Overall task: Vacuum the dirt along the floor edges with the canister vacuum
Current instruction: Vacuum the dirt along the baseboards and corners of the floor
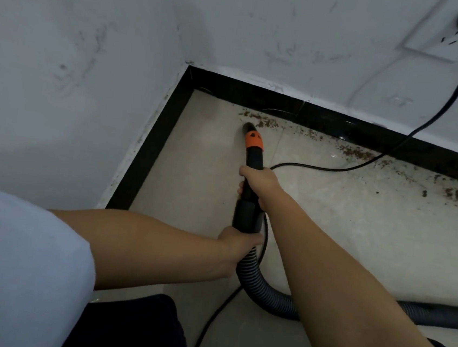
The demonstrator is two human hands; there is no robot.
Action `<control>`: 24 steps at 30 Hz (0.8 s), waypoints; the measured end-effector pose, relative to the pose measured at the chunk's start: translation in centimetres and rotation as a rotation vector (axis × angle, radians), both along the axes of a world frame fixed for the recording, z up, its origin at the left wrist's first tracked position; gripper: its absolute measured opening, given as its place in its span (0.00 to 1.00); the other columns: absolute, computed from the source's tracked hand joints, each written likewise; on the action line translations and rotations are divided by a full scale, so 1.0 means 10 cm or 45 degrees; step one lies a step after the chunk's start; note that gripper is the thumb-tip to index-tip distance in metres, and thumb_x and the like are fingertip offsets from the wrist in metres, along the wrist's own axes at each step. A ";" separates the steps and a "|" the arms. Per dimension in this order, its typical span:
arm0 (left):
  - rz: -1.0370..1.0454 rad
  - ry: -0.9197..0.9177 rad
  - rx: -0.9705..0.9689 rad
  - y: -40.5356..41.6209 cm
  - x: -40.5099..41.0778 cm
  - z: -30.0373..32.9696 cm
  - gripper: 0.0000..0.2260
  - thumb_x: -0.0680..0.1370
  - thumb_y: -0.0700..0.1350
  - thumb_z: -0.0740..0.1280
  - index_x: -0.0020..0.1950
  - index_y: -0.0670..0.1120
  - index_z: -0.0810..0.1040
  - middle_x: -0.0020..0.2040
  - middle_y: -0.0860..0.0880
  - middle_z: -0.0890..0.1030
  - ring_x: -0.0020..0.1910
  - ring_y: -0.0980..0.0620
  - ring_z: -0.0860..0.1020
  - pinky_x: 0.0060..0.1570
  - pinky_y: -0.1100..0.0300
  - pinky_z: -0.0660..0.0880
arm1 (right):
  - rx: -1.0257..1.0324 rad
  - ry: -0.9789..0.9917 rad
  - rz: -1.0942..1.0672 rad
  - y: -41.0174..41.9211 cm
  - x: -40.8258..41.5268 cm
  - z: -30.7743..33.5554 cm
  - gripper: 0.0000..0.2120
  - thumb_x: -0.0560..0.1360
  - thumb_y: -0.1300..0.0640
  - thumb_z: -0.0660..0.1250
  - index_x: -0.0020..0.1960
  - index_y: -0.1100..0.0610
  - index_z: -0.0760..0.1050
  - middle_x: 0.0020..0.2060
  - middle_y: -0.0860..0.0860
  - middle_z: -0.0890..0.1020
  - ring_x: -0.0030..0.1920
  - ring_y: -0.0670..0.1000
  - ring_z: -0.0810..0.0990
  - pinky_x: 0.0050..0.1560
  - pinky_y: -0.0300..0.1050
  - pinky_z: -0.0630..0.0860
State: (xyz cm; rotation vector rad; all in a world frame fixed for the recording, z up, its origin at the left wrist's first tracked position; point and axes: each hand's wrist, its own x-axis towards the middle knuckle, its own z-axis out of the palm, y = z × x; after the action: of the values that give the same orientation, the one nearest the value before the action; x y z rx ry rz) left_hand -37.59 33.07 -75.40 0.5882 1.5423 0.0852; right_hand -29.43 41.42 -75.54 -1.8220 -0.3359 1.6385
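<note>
Gripped with both hands on the vacuum wand (252,175). Right hand (260,183) wrapped around the black tube below the orange collar (254,140); left hand (239,239) closed around the cuff where the ribbed hose (255,283) joined. Neither grip open; both holding the wand.

Long axis of the wand ran from 6 o'clock at the hands to 12 o'clock at the nozzle tip (248,126). Tip rested on or just above the tiled floor (329,226); contact not resolvable.

Dirt (259,118) lay just beyond the tip at 12 to 1 o'clock, against the black skirting (299,107), then trailed along the floor edge toward 3 o'clock. Right hand nearer the dirt; left hand rearmost.

Power cord (321,167) crossed the floor at 3 o'clock of the wand and over the dirt line, rising to the wall socket (445,40). Judged likely to snag a sweep toward 3 o'clock.
</note>
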 end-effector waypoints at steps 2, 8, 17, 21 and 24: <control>-0.044 0.013 0.013 0.00 0.04 0.01 0.17 0.73 0.38 0.68 0.61 0.37 0.75 0.48 0.43 0.76 0.47 0.47 0.75 0.46 0.58 0.73 | 0.005 0.002 -0.067 -0.03 0.07 -0.02 0.06 0.74 0.64 0.65 0.44 0.60 0.68 0.29 0.56 0.73 0.25 0.53 0.72 0.28 0.44 0.73; -0.184 0.016 0.020 -0.08 0.22 -0.05 0.16 0.72 0.39 0.69 0.59 0.37 0.75 0.47 0.44 0.77 0.46 0.47 0.75 0.44 0.60 0.72 | -0.008 -0.033 -0.220 -0.23 0.34 -0.03 0.05 0.74 0.64 0.65 0.42 0.60 0.68 0.28 0.56 0.73 0.25 0.53 0.72 0.30 0.45 0.73; -0.280 -0.032 -0.001 -0.08 0.43 -0.02 0.16 0.73 0.38 0.69 0.60 0.38 0.75 0.39 0.48 0.74 0.46 0.48 0.74 0.44 0.60 0.71 | -0.023 -0.042 -0.347 -0.35 0.61 -0.04 0.05 0.75 0.63 0.65 0.44 0.60 0.68 0.29 0.56 0.73 0.26 0.52 0.72 0.29 0.43 0.74; -0.263 -0.012 0.003 -0.07 0.38 -0.03 0.16 0.72 0.38 0.69 0.60 0.38 0.75 0.42 0.46 0.75 0.46 0.47 0.74 0.41 0.59 0.72 | -0.008 -0.025 -0.322 -0.29 0.54 -0.03 0.06 0.75 0.64 0.65 0.42 0.59 0.68 0.28 0.56 0.72 0.26 0.53 0.71 0.29 0.44 0.73; -0.198 -0.015 0.001 -0.07 0.32 -0.04 0.17 0.72 0.38 0.68 0.60 0.38 0.75 0.42 0.46 0.75 0.46 0.47 0.74 0.40 0.59 0.72 | -0.003 -0.040 -0.240 -0.24 0.44 -0.04 0.06 0.74 0.64 0.65 0.42 0.60 0.68 0.28 0.56 0.72 0.25 0.53 0.71 0.29 0.44 0.73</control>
State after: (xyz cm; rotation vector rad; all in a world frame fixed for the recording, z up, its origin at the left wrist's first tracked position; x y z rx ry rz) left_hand -34.40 32.32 -75.83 0.7048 1.4805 -0.0294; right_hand -25.08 39.06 -75.97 -1.8240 -0.1701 1.4830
